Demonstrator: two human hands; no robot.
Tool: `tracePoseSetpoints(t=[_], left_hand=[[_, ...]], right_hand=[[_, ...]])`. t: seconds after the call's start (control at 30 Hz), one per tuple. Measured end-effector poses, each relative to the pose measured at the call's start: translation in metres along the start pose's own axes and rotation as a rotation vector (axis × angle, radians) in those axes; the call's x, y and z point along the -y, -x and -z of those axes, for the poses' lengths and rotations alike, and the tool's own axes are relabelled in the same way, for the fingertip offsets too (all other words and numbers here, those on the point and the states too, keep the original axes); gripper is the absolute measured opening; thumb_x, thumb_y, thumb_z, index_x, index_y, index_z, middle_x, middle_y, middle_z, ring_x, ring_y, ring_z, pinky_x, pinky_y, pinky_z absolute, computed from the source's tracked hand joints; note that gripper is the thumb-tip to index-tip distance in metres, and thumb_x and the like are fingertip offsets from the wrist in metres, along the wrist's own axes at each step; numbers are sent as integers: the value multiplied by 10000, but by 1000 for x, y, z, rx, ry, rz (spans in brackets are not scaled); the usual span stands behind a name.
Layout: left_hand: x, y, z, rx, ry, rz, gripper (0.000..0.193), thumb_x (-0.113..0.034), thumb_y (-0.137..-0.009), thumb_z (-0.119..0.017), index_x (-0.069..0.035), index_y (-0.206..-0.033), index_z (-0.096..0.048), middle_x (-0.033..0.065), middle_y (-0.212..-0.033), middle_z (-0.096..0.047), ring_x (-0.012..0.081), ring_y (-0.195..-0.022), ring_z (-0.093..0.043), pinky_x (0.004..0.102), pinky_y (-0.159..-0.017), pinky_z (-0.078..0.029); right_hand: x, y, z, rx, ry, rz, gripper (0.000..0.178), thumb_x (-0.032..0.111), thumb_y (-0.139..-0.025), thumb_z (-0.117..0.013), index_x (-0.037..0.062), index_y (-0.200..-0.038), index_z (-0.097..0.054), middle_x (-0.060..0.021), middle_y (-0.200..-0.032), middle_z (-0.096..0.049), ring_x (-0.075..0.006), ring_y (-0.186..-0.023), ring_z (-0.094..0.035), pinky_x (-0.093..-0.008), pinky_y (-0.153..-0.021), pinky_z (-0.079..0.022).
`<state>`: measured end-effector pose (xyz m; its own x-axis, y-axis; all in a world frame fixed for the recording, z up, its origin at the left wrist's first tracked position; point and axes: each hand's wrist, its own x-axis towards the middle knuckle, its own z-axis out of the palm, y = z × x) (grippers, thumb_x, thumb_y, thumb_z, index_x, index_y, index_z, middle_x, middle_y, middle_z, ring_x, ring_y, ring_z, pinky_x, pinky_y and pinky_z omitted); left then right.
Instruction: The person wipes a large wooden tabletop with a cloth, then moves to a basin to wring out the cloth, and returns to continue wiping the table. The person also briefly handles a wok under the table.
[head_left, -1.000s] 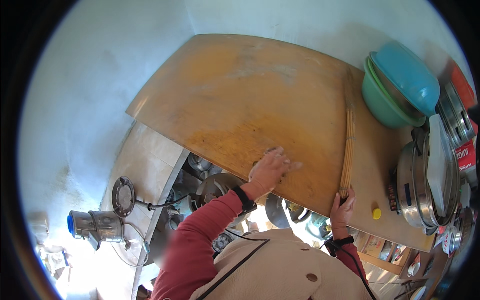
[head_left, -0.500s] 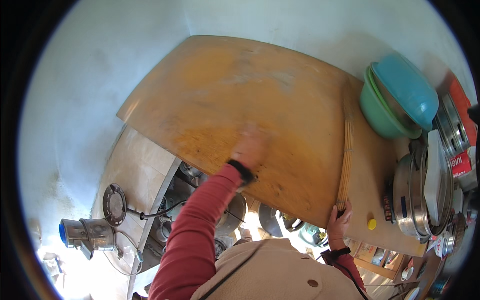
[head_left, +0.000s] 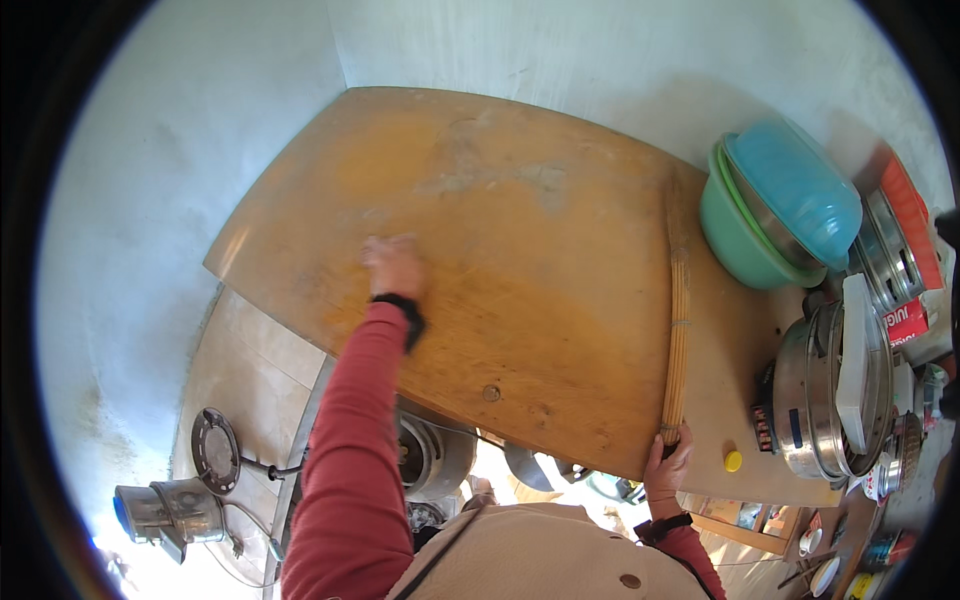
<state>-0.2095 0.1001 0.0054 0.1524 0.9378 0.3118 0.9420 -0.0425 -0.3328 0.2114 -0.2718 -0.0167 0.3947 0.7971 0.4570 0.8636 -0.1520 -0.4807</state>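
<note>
A wide wooden board (head_left: pixel 520 310), worn and pale in patches, lies in front of me. My left hand (head_left: pixel 393 268) rests low on its left half, palm side down; its fingers look apart but are slightly blurred, and nothing shows in them. A long bundle of thin sticks (head_left: pixel 677 340), bound in places, runs along the board's right edge, its far end paler and blurred. My right hand (head_left: pixel 668 468) closes round the near end of this bundle, where a dark piece shows between the fingers.
At the right stand nested green and blue basins (head_left: pixel 760 220), a steel steamer pot (head_left: pixel 805 390) and a yellow cap (head_left: pixel 733 461). To the left, a tiled ledge (head_left: pixel 255 350) holds a burner ring (head_left: pixel 215 450) and a metal blower-like device (head_left: pixel 180 512). Pots (head_left: pixel 440 455) sit below the board's front edge.
My left hand has swept leftward across the board from near its middle. My right hand still grips the bundle's near end. The whole view has shifted slightly.
</note>
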Motion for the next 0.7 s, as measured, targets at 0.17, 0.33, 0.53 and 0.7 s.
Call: tracePoseSetpoints(t=[0.17,0.33,0.53,0.7], left_hand=[[-153,10,54,-453,277,-735,343,-146,-856,-446,-85,-1157,-598,164,-1163,-610,318,-1109,-546,424,-983,-392],[-106,-25,34,-208,1155,-652,330,-109,-862,-445,-151,-1087,-683,76,-1184,-618,267,-1077,-551,373,-1017,-391],[83,-60,-78,-101,908,112,391,-48,-851,-451,-151,-1177,-640,146,-1192,-589,319,-1195,-468,394,-1060,-343],[-12,-28,-25,-172,721,-243,331,-91,-836,-492,-115,-1151,-592,223,-1219,-540,410,-1207,-444,484,-1064,-317]], right_hand=[[0,2,-3,2,-39,-18,484,55,-845,-630,-3,-1257,-384,-268,-1224,-497,-437,-1107,-507,-463,-953,-416],[-6,5,-4,12,-32,-19,489,60,-854,-620,-5,-1272,-374,-263,-1235,-493,-432,-1112,-505,-463,-957,-413],[-14,9,-6,-5,22,-9,479,80,-867,-613,-10,-1274,-379,-261,-1227,-494,-427,-1095,-517,-459,-941,-425],[-17,12,-9,15,-36,-112,466,91,-874,-610,-14,-1269,-386,-266,-1221,-499,-430,-1086,-523,-461,-930,-432]])
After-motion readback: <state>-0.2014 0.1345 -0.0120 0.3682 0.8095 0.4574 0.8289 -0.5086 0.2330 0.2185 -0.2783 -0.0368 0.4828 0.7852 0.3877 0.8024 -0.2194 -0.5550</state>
